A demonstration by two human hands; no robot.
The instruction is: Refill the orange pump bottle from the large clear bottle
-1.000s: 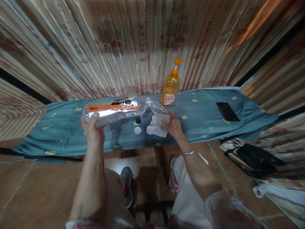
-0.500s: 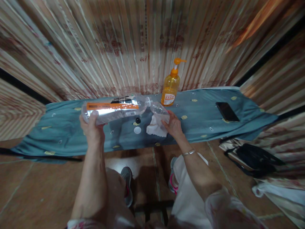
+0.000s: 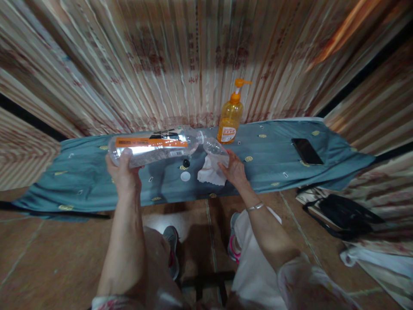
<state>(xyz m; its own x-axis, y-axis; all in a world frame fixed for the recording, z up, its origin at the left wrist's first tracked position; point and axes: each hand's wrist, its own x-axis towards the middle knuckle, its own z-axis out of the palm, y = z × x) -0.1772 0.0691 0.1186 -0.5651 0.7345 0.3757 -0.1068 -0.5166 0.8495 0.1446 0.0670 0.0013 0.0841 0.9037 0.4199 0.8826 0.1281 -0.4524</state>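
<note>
My left hand point(image 3: 126, 172) is closed around the base end of a large clear plastic bottle point(image 3: 155, 148) with an orange and silver label. The bottle is held almost level over the table, its neck pointing right. At its mouth sits the narrow end of a clear, tapered plastic piece point(image 3: 215, 147). My right hand point(image 3: 235, 169) grips the wide end of that piece. A white, wavy-edged cloth or tissue point(image 3: 211, 171) shows by my right fingers; whether they also pinch it is unclear. Below the bottle lie a small black cap point(image 3: 186, 163) and a white disc point(image 3: 185, 176).
An orange pump bottle point(image 3: 230, 118) stands upright behind my right hand. Farther right, a black phone point(image 3: 307, 151) lies on the blue-green tablecloth point(image 3: 271, 161). Pleated curtains point(image 3: 180, 64) rise directly behind the table. A black bag point(image 3: 350, 213) is at the lower right.
Almost nothing differs. The large bottle and my left hand have shifted very slightly left, along with a small drift of the whole view; both holds are unchanged.
</note>
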